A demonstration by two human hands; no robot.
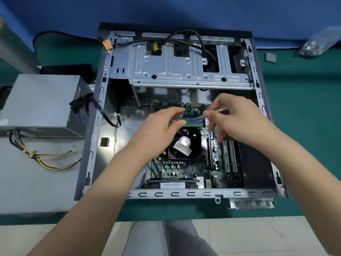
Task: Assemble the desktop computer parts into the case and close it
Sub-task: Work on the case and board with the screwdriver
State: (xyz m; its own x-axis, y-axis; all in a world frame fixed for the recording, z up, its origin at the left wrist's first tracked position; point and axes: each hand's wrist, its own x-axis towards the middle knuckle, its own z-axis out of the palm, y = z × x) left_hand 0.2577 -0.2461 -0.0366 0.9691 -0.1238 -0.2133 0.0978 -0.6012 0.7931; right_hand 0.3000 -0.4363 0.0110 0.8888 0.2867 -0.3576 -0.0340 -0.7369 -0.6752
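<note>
The open computer case (pixel 103 93) lies flat on the green mat. Inside it sits the motherboard (pixel 217 159) with a black CPU fan (pixel 186 143) in its middle and green memory slots (pixel 191 123) behind the fan. My right hand (pixel 238 117) pinches a thin metal screwdriver (pixel 219 110), its shaft slanting down-left over the memory slots. My left hand (pixel 162 126) hovers over the fan, thumb and forefinger close to the tool's tip; I cannot tell whether they hold anything. The grey power supply (pixel 42 104) with its cable bundle (pixel 48 159) lies outside the case on the left.
The grey side panel (pixel 36 191) lies under the power supply at left. A metal drive cage (pixel 184 71) spans the case's far half. A plastic bag of parts (pixel 319 43) and a small grey square piece (pixel 270 57) sit at far right. A metal bracket (pixel 251 204) lies by the near edge.
</note>
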